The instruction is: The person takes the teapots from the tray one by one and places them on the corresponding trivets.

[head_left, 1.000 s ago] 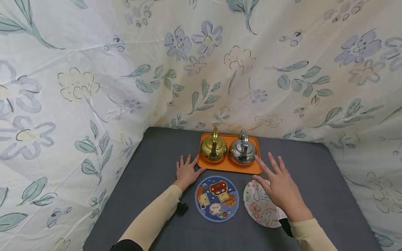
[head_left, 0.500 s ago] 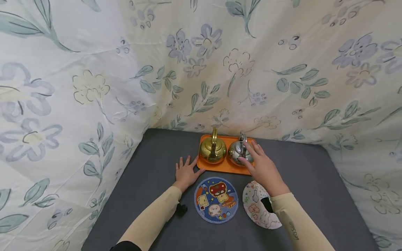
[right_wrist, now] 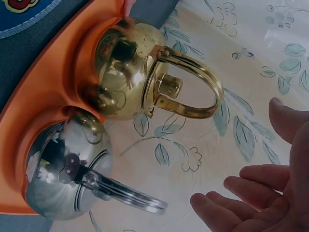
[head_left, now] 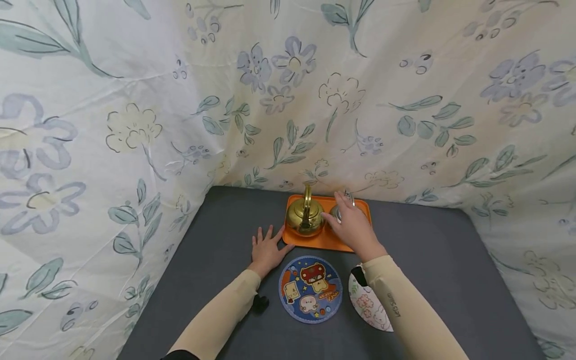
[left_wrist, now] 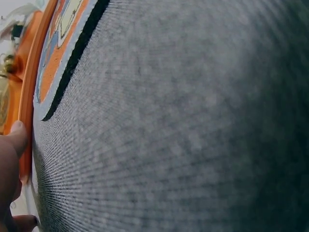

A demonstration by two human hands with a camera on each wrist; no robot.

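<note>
An orange tray (head_left: pixel 315 242) at the back of the grey table holds a gold kettle (head_left: pixel 305 216) and a silver kettle (head_left: pixel 335 213). My right hand (head_left: pixel 354 226) hovers over the silver kettle and hides most of it. In the right wrist view its fingers (right_wrist: pixel 256 175) are loosely spread beside the silver kettle's handle (right_wrist: pixel 126 195) and hold nothing; the gold kettle (right_wrist: pixel 124 72) stands beside it. My left hand (head_left: pixel 265 248) lies flat on the table, and its thumb (left_wrist: pixel 17 136) touches the tray's edge (left_wrist: pixel 33 96).
A round blue cartoon mat (head_left: pixel 310 289) lies in front of the tray. A white floral mat (head_left: pixel 370 306) lies to its right, partly under my right forearm. Flowered cloth (head_left: pixel 288 100) walls in the table at the back and both sides.
My right hand has moved forward and left, from above the white mat to over the silver kettle on the tray. The left hand has stayed put.
</note>
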